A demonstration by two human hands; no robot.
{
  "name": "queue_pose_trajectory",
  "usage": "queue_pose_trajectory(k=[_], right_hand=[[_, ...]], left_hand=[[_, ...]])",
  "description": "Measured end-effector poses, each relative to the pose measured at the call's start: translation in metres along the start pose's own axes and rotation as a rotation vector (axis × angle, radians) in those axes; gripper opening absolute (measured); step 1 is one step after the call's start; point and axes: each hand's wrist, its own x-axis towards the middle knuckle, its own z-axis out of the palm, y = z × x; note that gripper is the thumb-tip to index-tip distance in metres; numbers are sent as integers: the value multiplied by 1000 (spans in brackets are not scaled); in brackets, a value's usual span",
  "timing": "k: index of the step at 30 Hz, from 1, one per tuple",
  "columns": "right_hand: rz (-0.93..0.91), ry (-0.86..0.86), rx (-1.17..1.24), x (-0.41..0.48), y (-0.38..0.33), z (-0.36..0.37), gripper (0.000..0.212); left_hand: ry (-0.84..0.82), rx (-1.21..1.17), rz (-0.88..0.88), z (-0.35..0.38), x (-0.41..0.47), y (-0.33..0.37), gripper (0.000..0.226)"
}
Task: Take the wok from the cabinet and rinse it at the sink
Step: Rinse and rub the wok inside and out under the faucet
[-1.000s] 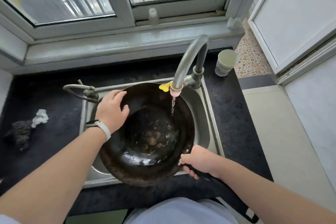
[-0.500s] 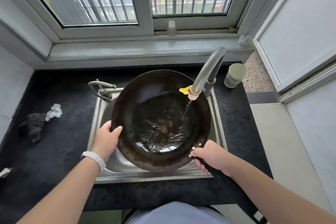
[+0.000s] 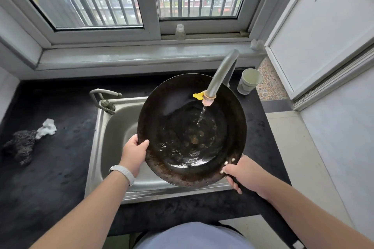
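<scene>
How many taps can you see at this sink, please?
2: a tall tap arching over the wok, running water into it, and a small tap at the back left corner of the sink.

Dark speckled countertop (image 3: 60, 168), steel sink (image 3: 95, 147) set into it, paper cup (image 3: 249, 81) standing just right of the sink's back corner, dark wire scourer (image 3: 21, 145) and crumpled white tissue (image 3: 47, 128) touching, well left of the sink

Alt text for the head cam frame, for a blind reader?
A person holds a dark wok over a steel sink, left hand gripping its rim, right hand gripping its handle, as a thin stream from the faucet runs into it. A cup stands on the black counter beside the faucet.
</scene>
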Motion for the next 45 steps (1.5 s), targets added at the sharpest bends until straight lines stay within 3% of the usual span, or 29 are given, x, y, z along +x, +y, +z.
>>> queue_pose_trajectory(k=[12,17,38,45], right_hand=[[153,64,34,-14,36,9,40],[119,115,80,-33,50,10,32],[86,203,275,-78,87,11,34],[81,194,311,-82,91,13,34]], left_hand=[[-92,-65,-44,20,-14,-16,20],[-139,-44,-71,29,-16,-22,17],[-357,212,-52,88,-19,-6,22],[-359,249,-38,92,-25,-8,27]])
